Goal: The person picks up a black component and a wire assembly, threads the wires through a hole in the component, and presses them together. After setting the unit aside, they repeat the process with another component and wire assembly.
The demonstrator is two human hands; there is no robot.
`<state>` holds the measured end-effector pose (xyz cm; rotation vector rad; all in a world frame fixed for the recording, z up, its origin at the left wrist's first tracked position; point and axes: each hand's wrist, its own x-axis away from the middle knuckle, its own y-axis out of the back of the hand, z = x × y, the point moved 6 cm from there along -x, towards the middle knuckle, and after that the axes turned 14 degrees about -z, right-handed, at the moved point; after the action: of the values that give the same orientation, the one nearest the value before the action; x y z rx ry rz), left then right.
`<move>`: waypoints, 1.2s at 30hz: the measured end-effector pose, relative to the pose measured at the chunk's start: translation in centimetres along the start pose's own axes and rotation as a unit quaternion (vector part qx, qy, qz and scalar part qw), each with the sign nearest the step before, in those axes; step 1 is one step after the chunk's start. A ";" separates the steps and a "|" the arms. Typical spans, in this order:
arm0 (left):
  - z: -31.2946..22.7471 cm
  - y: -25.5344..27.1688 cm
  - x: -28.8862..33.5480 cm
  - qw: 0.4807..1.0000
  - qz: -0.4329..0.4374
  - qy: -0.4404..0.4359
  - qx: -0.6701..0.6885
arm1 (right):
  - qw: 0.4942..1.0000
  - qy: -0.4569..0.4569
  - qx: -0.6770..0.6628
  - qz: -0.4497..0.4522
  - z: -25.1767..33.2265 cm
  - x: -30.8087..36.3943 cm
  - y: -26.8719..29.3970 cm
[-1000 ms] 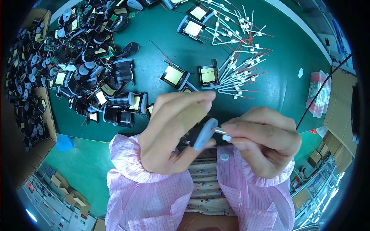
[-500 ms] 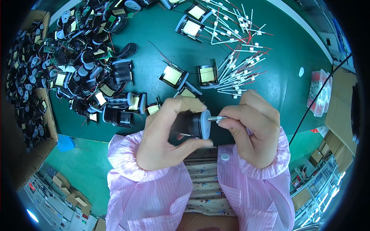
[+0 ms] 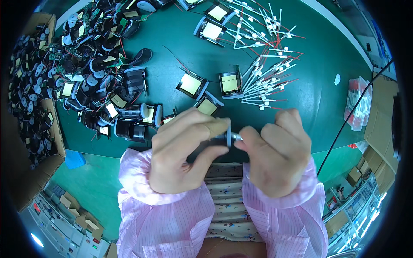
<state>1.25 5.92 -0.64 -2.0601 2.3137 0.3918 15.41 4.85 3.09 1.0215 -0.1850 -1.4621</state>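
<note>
our left hand (image 3: 183,150) grips a black housing (image 3: 220,140), grey end cap (image 3: 229,135) facing right; our right hand (image 3: 275,157) pinches a silvery rod (image 3: 235,136) — its long axis runs sideways between our hands, tip at the cap, whether inside we cannot tell.

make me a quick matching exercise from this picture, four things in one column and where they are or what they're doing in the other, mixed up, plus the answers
1. left hand
2. right hand
3. clear plastic box
4. white sticks

A. near the right edge of the green table
B. pinching a pale rod
C. spread loosely, many beside red wires
D. gripping a black part with a grey end

Pairs: 1-D, 2-B, 3-A, 4-C
</note>
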 end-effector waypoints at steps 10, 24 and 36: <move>-0.3 0.5 -1.6 0.997 0.035 -0.065 -0.008 | 0.993 -0.064 -0.086 0.051 -2.0 -0.4 -0.2; 1.7 5.6 -4.5 0.672 -0.137 -0.086 -0.723 | 0.938 -0.272 0.113 -0.183 -25.3 -9.8 8.7; 2.1 5.4 -3.1 0.710 -0.113 -0.078 -0.690 | 0.971 0.071 0.219 0.058 -8.7 -2.4 -2.9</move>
<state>-3.93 9.89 -1.14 -2.3202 1.5413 2.7509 18.66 11.50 -2.86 1.4413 -0.4706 -1.2614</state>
